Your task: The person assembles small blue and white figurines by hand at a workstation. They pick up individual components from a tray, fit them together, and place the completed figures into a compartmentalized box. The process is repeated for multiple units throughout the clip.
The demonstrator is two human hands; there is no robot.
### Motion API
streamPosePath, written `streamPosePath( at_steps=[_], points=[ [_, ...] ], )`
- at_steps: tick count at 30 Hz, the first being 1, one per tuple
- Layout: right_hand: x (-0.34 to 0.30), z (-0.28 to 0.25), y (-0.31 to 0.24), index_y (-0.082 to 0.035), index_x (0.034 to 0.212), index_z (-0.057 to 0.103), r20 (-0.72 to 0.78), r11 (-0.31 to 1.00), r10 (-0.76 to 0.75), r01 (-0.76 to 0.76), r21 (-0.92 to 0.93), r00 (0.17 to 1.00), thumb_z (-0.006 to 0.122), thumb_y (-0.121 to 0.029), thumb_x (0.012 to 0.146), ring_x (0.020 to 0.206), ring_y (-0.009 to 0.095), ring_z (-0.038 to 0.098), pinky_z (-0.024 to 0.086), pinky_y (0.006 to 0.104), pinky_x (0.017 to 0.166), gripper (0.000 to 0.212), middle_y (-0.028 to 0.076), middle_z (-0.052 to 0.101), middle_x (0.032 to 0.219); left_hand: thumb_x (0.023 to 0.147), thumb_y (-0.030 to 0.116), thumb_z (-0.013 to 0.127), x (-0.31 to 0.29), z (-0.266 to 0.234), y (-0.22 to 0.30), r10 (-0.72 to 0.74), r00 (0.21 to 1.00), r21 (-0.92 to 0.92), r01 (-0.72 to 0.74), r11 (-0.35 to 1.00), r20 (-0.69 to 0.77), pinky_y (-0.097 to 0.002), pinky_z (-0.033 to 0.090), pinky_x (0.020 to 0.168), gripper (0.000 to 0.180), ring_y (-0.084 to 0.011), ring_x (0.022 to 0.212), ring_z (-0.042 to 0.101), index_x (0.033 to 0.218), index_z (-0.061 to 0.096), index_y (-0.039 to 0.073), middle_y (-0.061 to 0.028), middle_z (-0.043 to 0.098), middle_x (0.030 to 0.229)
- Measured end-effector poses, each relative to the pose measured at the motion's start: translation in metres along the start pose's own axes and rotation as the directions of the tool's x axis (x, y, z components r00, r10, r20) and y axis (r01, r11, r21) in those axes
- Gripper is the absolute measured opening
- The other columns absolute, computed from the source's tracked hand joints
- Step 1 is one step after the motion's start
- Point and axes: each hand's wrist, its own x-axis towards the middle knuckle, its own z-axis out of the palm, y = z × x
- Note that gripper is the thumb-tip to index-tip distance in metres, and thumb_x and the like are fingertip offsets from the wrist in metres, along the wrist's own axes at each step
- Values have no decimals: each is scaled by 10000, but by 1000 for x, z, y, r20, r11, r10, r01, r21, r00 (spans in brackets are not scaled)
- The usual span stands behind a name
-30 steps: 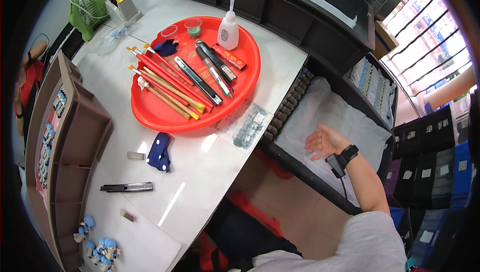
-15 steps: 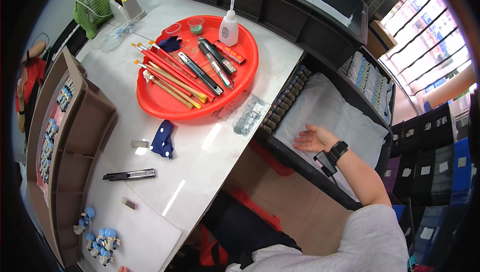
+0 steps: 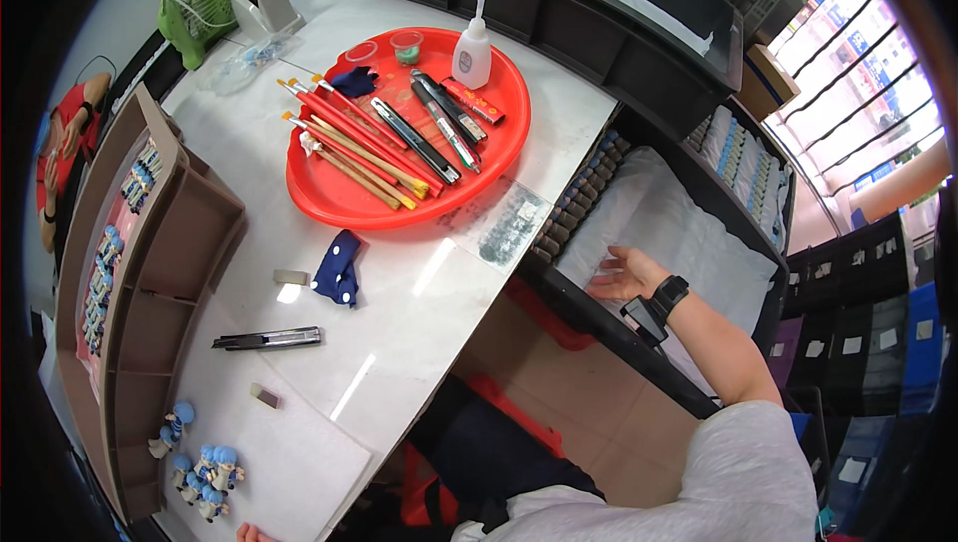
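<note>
My right hand (image 3: 627, 274) rests over the whitish sheet (image 3: 664, 208) lining a black crate (image 3: 639, 327) at the right; its fingers are spread, with nothing seen in them. Only the fingertips of my left hand (image 3: 253, 534) show at the lower edge, on a white pad (image 3: 309, 462); the rest is out of frame. Several small blue-haired figurines (image 3: 212, 477) stand nearest to it. Farther up the table lie a grey block (image 3: 264, 395), a black utility knife (image 3: 267, 338), another grey block (image 3: 290, 276) and a dark blue polka-dot cloth (image 3: 337, 271).
A red tray (image 3: 329, 211) holds brushes, knives, pens and a white squeeze bottle (image 3: 472, 55). At the left is a brown crate (image 3: 165, 243) of figurines. A green fan (image 3: 200, 3) and tape dispenser (image 3: 264, 11) stand at the back left. Another person (image 3: 72, 148) is beyond.
The view has shifted slightly, so the table things sit a little farther right. My right hand stays over the sheet, its fingers slightly more bent. More left fingertips show.
</note>
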Motion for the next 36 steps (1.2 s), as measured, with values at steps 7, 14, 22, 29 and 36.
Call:
streamPosePath(
  at_steps=[7,14,22,29,36],
  points=[
    [-5,21,-7,65,1330,48,-58,1000,23,-22,18,998,466,-422,837,1130,491,333,355,528,917,810,391,198,1250,826,50,543,1,-1,0,-13,1000,10,13,1000,-3,-322,479,653,125,-267,723,576,857,612,-49,-175,602,845],
    [-21,11,-4,65,1325,106,101,999,21,-23,22,995,446,-517,809,1195,473,283,373,517,903,849,352,228,1273,816,34,543,-1,-2,-4,-9,1000,18,9,1000,6,-328,479,672,119,-269,732,577,865,606,-55,-173,604,851],
    [3,-6,-26,9,1324,150,-165,972,-230,235,9,959,425,-431,846,1143,417,349,373,575,866,706,268,281,1253,806,26,545,2,-2,4,-13,1000,38,13,999,10,-342,472,687,110,-281,730,572,850,608,-53,-172,606,834],
    [24,-4,-28,17,1334,102,-173,949,-237,266,169,956,477,-489,791,1223,493,178,232,637,921,832,311,112,1344,810,38,552,1,-1,3,-18,1000,-4,18,1000,-9,-339,474,668,117,-282,732,576,852,613,-53,-176,608,846],
    [16,-9,-25,2,1354,88,-76,943,-227,238,234,971,465,-512,786,1260,456,126,235,598,944,854,283,94,1369,815,39,549,0,2,-2,-28,1000,28,28,999,-6,-326,480,669,117,-268,739,579,851,611,-54,-174,605,850]
  ],
)
